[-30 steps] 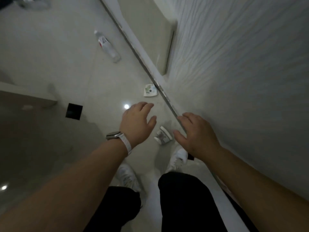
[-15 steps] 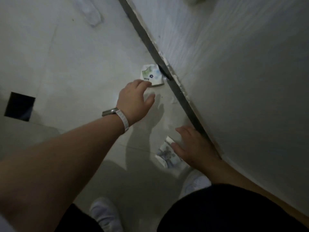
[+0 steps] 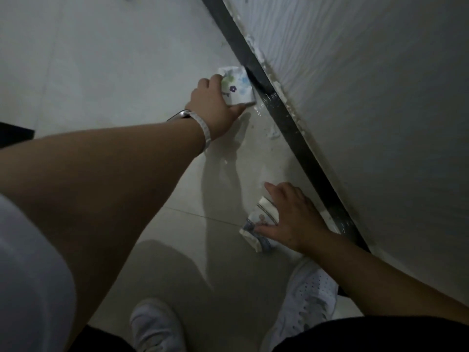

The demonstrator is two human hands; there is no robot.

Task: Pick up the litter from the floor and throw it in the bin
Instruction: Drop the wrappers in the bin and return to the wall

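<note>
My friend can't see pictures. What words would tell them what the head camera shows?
A person reaches down to a pale tiled floor and grips a piece of litter in each hand. The left hand holds a flower-printed packet beside the dark baseboard; the right hand holds a crumpled wrapper near their white shoes.

Pale floor (image 3: pixel 101 59) under flowered packet (image 3: pixel 238 87) and crumpled wrapper (image 3: pixel 262 218)

1. A wall (image 3: pixel 368 110) with a dark baseboard (image 3: pixel 294 133) blocked the whole right side.
2. The flowered packet (image 3: pixel 238 88) touched that baseboard; the crumpled wrapper (image 3: pixel 261 219) lay near it.
3. Open floor (image 3: pixel 101 59) spread leftward; two white shoes (image 3: pixel 309 303) stood below.
</note>
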